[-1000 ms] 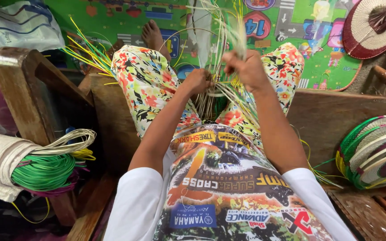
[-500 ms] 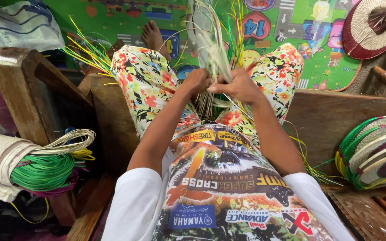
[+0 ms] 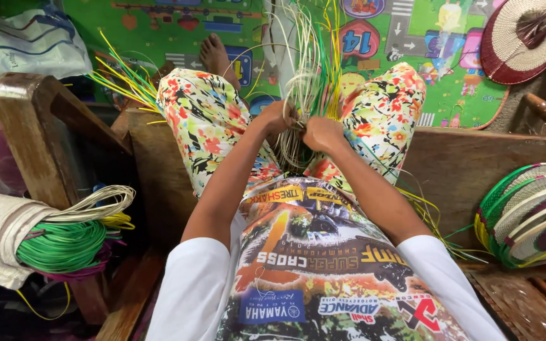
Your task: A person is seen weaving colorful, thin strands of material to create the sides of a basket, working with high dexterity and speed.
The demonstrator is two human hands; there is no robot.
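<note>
A bundle of thin cream, green and yellow weaving strands [image 3: 311, 69] stands upright between my knees, which are in flowered trousers. My left hand [image 3: 279, 117] grips the strands at the lower left of the bundle. My right hand [image 3: 321, 132] is closed on them just to the right, and the two hands almost touch. The base of the bundle is hidden behind my hands and lap.
A coil of green, cream and purple cord [image 3: 71, 240] lies at the left by a wooden armrest [image 3: 30, 132]. Stacked woven round fans [image 3: 532, 215] sit at the right, and another fan [image 3: 513, 44] lies on the colourful play mat [image 3: 178, 25].
My right hand has come down from higher on the strands to sit next to the left hand. The bundle has shifted slightly between the knees.
</note>
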